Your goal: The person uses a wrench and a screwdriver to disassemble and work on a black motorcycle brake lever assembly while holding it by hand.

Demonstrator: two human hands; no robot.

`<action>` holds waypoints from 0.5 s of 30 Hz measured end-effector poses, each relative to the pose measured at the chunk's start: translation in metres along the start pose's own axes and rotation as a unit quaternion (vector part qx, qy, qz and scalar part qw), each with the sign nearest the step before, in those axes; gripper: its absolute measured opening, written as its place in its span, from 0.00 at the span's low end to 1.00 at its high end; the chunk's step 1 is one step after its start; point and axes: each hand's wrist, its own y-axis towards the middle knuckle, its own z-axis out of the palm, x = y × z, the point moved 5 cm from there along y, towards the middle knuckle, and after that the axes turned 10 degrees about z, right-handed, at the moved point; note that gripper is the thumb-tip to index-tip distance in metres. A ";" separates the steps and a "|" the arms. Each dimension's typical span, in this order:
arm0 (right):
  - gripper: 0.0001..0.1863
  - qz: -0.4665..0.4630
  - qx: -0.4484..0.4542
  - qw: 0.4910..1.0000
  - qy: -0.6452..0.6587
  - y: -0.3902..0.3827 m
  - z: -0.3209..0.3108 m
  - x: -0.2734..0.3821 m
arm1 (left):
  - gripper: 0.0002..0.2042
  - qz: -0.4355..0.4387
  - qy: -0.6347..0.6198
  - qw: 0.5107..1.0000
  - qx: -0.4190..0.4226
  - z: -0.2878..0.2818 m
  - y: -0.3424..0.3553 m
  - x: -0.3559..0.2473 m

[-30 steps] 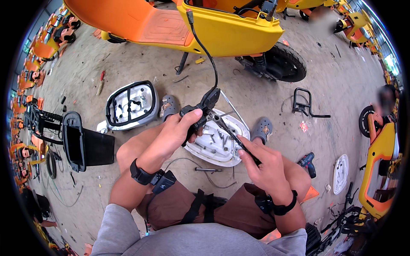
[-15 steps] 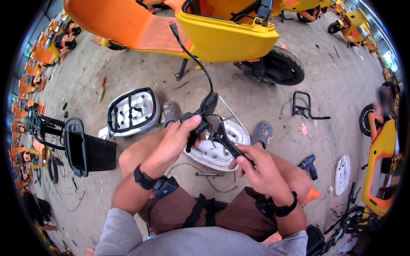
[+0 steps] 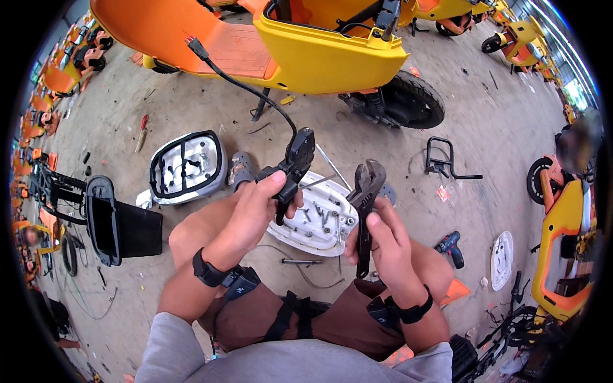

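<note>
My left hand [image 3: 258,214] is closed on a black mechanical part [image 3: 295,163], with a black cable rising from it to a red-tipped connector [image 3: 195,46]. My right hand [image 3: 381,239] grips a black adjustable wrench [image 3: 366,186] by its handle; the jaws point upward, apart from the black part. Between and below my hands lies a white molded plastic cover [image 3: 329,236] holding several bolts and fittings. A thin metal rod [image 3: 327,159] reaches up from behind it. A shorter metal shaft [image 3: 303,262] lies on the ground beside a loose cable.
Ahead stands a yellow-orange scooter [image 3: 325,64]. Around me are a black-rimmed white shell [image 3: 172,185], a black bin [image 3: 137,233], a screwdriver [image 3: 142,133], a black bracket [image 3: 439,159], a cordless drill [image 3: 450,246] and another white cover [image 3: 502,260]. More scooters line both sides.
My right hand has swung the wrench away from the black part, rightward and more upright. My left hand moved left with the part, and the cable's end now leans farther left.
</note>
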 end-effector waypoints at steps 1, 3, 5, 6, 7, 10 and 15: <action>0.18 0.038 -0.021 0.999 -0.002 0.002 -0.002 0.001 | 0.26 -0.003 0.008 1.000 0.004 0.001 0.001 -0.001; 0.20 0.002 -0.065 0.996 -0.065 0.006 -0.002 -0.007 | 0.26 -0.009 0.016 1.000 0.013 0.005 0.001 0.000; 0.19 -0.092 -0.070 0.993 -0.003 0.010 0.006 -0.013 | 0.26 -0.009 0.018 1.000 0.020 0.008 0.001 -0.001; 0.19 -0.083 -0.061 0.995 0.002 0.008 0.006 -0.013 | 0.25 -0.011 0.013 1.000 0.019 0.012 0.002 -0.002; 0.18 -0.071 -0.051 0.996 0.011 0.005 0.008 -0.014 | 0.25 -0.014 0.011 1.000 0.015 0.016 0.002 -0.002; 0.17 -0.016 -0.033 0.999 -0.004 0.003 0.007 -0.015 | 0.24 -0.017 0.014 0.999 0.026 0.018 0.002 -0.001; 0.17 -0.042 -0.060 0.994 -0.085 0.002 0.015 -0.011 | 0.22 0.001 0.019 0.998 0.059 0.024 0.002 -0.004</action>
